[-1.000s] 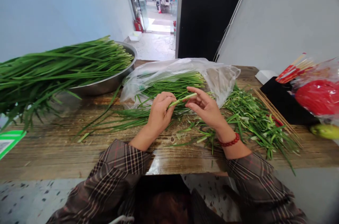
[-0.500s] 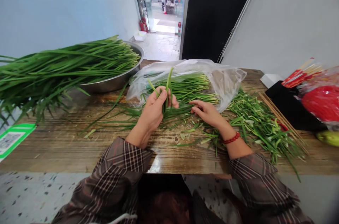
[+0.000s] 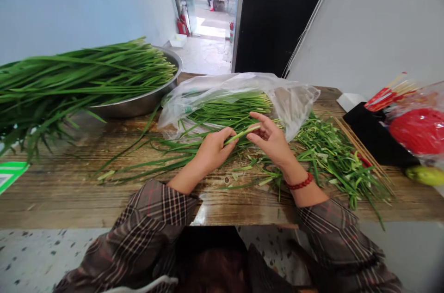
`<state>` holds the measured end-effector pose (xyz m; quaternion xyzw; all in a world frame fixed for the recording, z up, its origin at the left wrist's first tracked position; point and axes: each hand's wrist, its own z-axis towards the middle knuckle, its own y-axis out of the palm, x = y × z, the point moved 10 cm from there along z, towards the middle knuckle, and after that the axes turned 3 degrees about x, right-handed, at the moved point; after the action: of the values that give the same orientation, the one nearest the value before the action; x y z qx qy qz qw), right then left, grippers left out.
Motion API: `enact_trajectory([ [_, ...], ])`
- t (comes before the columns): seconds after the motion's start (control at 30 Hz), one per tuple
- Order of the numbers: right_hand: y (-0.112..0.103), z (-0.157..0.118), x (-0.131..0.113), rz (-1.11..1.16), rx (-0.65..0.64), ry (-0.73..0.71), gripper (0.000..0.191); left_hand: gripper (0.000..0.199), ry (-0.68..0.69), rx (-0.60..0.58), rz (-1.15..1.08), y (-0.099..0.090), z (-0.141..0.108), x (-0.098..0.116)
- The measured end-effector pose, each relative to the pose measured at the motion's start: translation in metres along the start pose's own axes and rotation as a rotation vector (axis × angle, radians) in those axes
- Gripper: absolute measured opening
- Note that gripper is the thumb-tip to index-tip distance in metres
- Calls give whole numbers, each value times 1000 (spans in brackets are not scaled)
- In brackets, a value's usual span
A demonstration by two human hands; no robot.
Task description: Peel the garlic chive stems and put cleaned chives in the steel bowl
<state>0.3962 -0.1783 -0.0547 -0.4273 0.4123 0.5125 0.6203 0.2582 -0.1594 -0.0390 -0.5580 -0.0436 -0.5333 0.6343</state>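
My left hand (image 3: 215, 149) is closed on a few garlic chives (image 3: 242, 134), pinched between thumb and fingers. Their pale stalk ends point right, into the gap of my right hand (image 3: 270, 141). That hand has its thumb and index finger apart around the ends, and I see no firm grip. Beyond both hands, a clear plastic bag (image 3: 222, 84) lies partly over a bunch of garlic chives (image 3: 225, 110). Loose green leaves lie on the wooden table (image 3: 138, 205) beneath the hands.
At the left, a metal basin (image 3: 138, 104) carries a large heap of garlic chives (image 3: 86, 76). A pile of trimmings (image 3: 329, 154) spreads to the right, beside thin wooden sticks (image 3: 360, 149). Farther right stand a black box (image 3: 378, 138) and a red bundle in plastic (image 3: 418, 131).
My left hand has turned the chives from upright to nearly level, ends toward the right. My right hand has risen and come in to those ends. The view has shifted slightly.
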Motion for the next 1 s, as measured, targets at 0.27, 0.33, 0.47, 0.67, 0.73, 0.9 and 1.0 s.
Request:
enact_trajectory([
  [0.27, 3, -3, -13, -187, 54, -144, 52, 21, 2, -43, -9, 9, 0, 0],
  [0.33, 2, -4, -20, -297, 88, -216, 49, 21, 4, -45, 6, 9, -1, 0],
  [0.47, -28, -4, -32, -395, 253, -285, 39, 22, -21, -31, 35, 5, -2, -6],
  [0.67, -49, 2, -27, -346, 108, -145, 14, 22, -33, 7, 33, -3, -1, -12],
  [0.73, -35, 1, -23, -384, -15, -129, 19, 22, -40, 6, 27, -2, -1, -12],
  [0.9, -11, 0, -11, -270, -13, -112, 47, 21, -26, -32, -3, 5, -3, -8],
  [1.0, -2, -2, -13, -289, -15, -168, 57, 20, -12, -68, -4, 11, -5, -7],
])
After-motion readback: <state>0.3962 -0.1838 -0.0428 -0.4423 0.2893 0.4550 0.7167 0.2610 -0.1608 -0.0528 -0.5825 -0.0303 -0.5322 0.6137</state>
